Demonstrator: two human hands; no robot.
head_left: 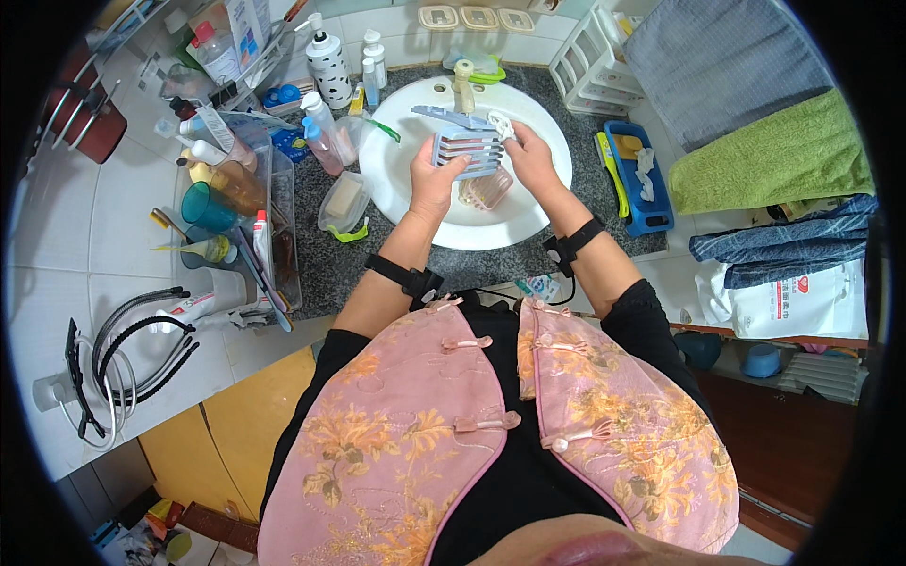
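Over the white washbasin (pixel 396 212), my left hand (pixel 431 184) grips a blue-grey slotted soap dish (pixel 469 151) by its left side, thumb on top. Behind it, a flat blue-grey plastic piece (pixel 451 116) extends toward the tap (pixel 462 85); whether the two are joined cannot be seen. My right hand (pixel 531 162) is closed at the dish's right side, its fingers pinching a small white bunched item (pixel 500 124) whose kind is unclear. Below the hands, a pinkish slotted dish (pixel 488 191) lies in the basin, partly hidden.
Left of the basin stand a clear soap box (pixel 344 201), pump bottles (pixel 327 61) and a bin of toiletries (pixel 280 208). At right are a blue tray (pixel 649 212), a white drawer rack (pixel 596 58) and a hanging green towel (pixel 764 156). Dark speckled counter (pixel 377 259) surrounds the basin.
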